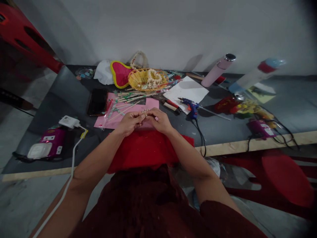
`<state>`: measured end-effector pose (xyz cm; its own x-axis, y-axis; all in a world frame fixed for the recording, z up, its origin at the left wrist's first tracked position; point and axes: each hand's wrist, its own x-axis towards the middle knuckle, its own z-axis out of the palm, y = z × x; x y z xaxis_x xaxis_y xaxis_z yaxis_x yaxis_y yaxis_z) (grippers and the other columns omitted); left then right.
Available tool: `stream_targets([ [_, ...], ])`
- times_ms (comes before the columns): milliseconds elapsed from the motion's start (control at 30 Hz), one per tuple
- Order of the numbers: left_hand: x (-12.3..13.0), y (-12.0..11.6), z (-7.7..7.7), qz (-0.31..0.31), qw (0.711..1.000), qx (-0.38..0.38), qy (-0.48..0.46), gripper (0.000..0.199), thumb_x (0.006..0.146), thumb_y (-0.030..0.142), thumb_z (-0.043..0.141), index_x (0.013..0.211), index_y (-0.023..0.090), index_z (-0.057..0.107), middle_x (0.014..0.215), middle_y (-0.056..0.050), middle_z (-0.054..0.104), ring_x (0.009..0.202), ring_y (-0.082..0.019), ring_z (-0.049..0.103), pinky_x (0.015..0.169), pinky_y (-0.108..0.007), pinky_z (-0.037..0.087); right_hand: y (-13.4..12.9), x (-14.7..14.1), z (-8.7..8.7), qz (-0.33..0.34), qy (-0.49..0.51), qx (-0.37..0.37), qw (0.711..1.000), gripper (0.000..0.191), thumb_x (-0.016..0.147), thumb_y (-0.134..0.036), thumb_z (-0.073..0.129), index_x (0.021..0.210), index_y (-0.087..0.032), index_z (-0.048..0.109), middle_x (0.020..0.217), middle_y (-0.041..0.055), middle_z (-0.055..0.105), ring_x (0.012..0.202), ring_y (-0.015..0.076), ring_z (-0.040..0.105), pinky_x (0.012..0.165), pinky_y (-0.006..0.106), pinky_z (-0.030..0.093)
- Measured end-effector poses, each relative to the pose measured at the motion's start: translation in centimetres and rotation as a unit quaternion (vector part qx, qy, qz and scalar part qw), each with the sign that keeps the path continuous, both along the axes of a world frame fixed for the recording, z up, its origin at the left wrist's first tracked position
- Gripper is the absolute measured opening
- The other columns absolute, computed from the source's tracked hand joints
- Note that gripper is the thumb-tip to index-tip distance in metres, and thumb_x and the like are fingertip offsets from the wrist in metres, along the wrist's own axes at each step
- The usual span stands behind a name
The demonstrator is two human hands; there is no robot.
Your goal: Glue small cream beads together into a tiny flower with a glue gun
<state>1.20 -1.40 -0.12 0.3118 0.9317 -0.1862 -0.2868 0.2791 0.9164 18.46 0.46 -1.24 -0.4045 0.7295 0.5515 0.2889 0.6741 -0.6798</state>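
Observation:
My left hand and my right hand meet over a pink sheet. Between their fingertips they pinch a small, pale, bumpy piece, much of it covered by the fingers. It resembles the cream, knobbly ring in the yellow woven basket. Under my wrists lies a red cloth. Thin sticks with green marks are scattered just beyond my hands, beside a clear plastic packet.
A blue glue gun rests by white paper and a cutter. To the left are a phone and a purple power block with a white cable. A pink flask and red can stand right.

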Motion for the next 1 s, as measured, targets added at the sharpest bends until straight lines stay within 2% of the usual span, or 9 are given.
stream_targets([
  [167,0.22,-0.10,-0.12,0.004,0.998,-0.015,-0.059,0.025,0.063,0.033,0.076,0.068,0.012,0.065,0.056,0.001,0.049,0.052,-0.006,0.044,0.051,-0.020,0.036,-0.31,0.03,0.44,0.010,-0.006,-0.013,1.000,0.024,0.085,-0.035,0.057,0.105,-0.022,0.060,0.086,0.0039,0.061,0.075,0.0127,0.055,0.066,0.026,0.048],
  [400,0.12,0.01,-0.06,0.006,0.998,-0.023,-0.052,0.024,0.063,0.032,0.076,0.071,0.012,0.067,0.055,0.002,0.049,0.051,-0.005,0.044,0.050,-0.018,0.035,0.13,0.09,-0.04,-0.013,0.004,0.039,0.999,0.019,0.088,-0.031,0.053,0.101,-0.022,0.062,0.092,0.0056,0.064,0.091,0.0155,0.058,0.083,0.033,0.050],
  [567,0.10,0.13,-0.29,0.015,0.999,-0.008,-0.041,0.028,0.062,0.032,0.077,0.081,0.012,0.071,0.065,-0.001,0.059,0.051,-0.004,0.043,0.048,-0.018,0.034,0.24,0.13,-0.25,-0.016,-0.023,0.048,0.998,0.020,0.089,-0.028,0.050,0.104,-0.023,0.062,0.093,0.0055,0.063,0.092,0.0146,0.059,0.084,0.032,0.051],
  [800,0.37,-0.04,-0.41,0.047,0.998,-0.015,-0.038,0.025,0.059,0.030,0.079,0.072,0.011,0.071,0.062,-0.002,0.061,0.050,-0.005,0.047,0.049,-0.019,0.037,-0.13,-0.03,-0.14,-0.018,-0.056,0.076,0.995,0.021,0.091,-0.023,0.045,0.104,-0.021,0.061,0.096,0.0071,0.062,0.093,0.0148,0.059,0.083,0.031,0.052],
  [1000,0.30,0.01,-0.47,0.041,0.997,-0.025,-0.060,0.022,0.059,0.027,0.079,0.071,0.011,0.070,0.057,0.000,0.056,0.051,-0.005,0.047,0.051,-0.019,0.039,-0.29,-0.25,0.05,-0.024,-0.052,0.081,0.995,0.020,0.090,-0.024,0.046,0.104,-0.020,0.060,0.095,0.0080,0.062,0.093,0.0158,0.059,0.083,0.032,0.052],
])
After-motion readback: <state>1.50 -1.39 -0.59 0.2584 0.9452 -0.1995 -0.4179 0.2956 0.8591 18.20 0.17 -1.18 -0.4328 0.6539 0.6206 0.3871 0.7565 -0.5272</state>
